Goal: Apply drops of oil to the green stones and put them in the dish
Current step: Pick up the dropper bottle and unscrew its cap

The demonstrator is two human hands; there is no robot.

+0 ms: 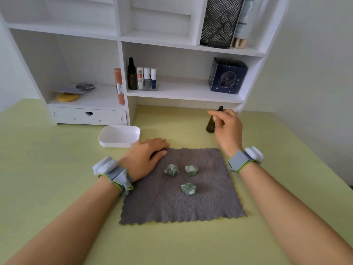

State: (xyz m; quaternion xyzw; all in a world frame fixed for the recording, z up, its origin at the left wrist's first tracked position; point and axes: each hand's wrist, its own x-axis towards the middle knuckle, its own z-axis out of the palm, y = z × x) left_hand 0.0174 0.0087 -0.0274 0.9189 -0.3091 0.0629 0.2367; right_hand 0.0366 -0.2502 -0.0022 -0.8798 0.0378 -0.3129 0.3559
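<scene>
Three rough green stones lie on a grey cloth [191, 207]: one at the left [171, 170], one at the right [191, 170], one nearer me [188, 188]. A white dish [107, 139] stands empty beyond the cloth's far left corner. My left hand [143, 159] rests flat, palm down, on that corner and holds nothing. A brown dropper bottle [210, 125] with a black top stands upright beyond the cloth's far right corner. My right hand [227, 127] is right beside it with fingers loosely spread, partly covering it. I cannot tell whether they touch.
A white shelf unit [122, 104] stands at the back of the yellow-green table [57, 169]. It holds a second dropper bottle [132, 77], three nail polish bottles [146, 79], an orange tube [119, 87], a dark blue box [227, 76] and a mesh holder [219, 22].
</scene>
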